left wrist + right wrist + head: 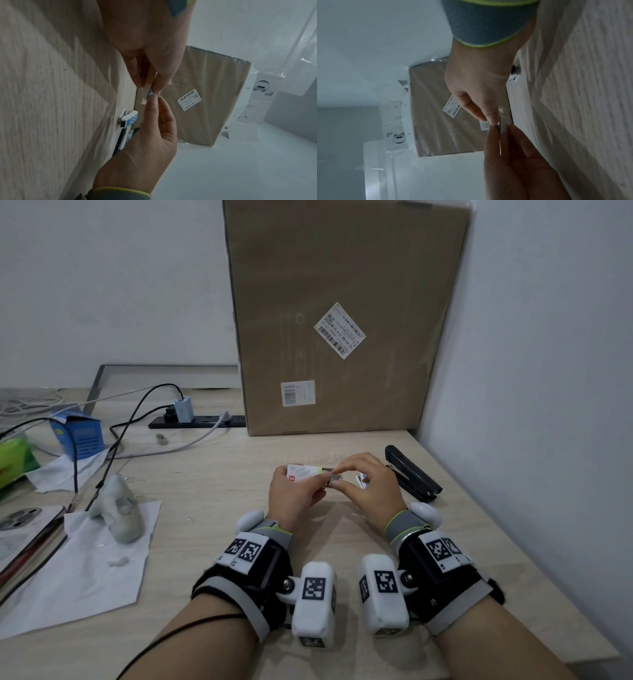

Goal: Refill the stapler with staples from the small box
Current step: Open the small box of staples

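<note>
My left hand [301, 491] grips the small white staple box [300, 473] just above the table, its open end turned to the right. My right hand [342, 474] pinches a grey strip of staples [333, 478] at that open end between thumb and forefinger. The left wrist view has the same pinch on the staples [150, 93], with my left hand [150, 83] above and my right hand [154, 102] below. In the right wrist view the staples [499, 124] are a thin grey edge. The black stapler [411, 474] lies on the table right of my right hand, untouched.
A tall cardboard box [342, 320] leans on the wall behind. A small white and blue item [128, 119] lies near my right hand. On the left are a power strip [198, 421] with cables, a blue carton [78, 433], papers [85, 577] and a phone [20, 518].
</note>
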The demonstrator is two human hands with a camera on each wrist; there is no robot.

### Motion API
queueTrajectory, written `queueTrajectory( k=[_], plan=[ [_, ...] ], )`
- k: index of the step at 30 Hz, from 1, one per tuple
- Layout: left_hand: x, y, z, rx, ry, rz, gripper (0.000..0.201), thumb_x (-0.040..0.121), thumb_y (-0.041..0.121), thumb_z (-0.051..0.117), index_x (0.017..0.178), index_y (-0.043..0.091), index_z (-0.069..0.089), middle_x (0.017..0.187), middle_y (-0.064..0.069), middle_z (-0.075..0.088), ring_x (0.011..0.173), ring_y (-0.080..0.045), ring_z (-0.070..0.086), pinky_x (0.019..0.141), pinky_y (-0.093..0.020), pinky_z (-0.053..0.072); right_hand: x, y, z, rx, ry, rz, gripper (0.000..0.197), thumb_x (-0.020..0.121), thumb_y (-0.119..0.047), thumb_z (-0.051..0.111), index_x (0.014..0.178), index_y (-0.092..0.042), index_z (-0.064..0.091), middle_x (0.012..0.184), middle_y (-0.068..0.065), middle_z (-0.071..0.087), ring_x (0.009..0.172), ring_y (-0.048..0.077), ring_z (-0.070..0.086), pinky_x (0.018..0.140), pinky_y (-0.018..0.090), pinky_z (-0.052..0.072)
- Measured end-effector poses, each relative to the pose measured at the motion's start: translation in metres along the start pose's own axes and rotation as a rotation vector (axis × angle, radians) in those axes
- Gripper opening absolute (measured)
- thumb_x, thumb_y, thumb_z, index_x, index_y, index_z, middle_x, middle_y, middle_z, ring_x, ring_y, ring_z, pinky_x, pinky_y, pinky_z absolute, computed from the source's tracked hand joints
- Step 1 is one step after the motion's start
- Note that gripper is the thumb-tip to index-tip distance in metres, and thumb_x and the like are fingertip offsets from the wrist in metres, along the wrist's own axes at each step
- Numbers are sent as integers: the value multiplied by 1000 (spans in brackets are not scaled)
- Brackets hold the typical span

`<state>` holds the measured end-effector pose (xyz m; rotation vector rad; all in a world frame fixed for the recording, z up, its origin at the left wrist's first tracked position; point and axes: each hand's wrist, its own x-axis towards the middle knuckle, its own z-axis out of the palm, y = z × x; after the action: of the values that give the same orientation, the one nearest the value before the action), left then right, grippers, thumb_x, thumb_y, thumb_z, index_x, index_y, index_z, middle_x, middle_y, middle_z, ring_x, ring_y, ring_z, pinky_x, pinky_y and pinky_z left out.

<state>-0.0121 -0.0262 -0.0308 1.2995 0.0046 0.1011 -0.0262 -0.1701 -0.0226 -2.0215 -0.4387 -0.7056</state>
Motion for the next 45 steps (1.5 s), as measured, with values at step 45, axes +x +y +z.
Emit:
queueTrajectory(
  k=[45],
  plan=[
    [13, -3, -12, -172, 125, -84, 56, 75, 6, 75, 121, -12, 51, 94, -15, 61, 74, -16, 62, 58, -18, 54, -2, 3, 0, -65, -107, 311, 17, 83, -20, 65, 98, -17, 72, 98, 1, 73, 74, -1, 56, 73, 13, 42]
  ],
)
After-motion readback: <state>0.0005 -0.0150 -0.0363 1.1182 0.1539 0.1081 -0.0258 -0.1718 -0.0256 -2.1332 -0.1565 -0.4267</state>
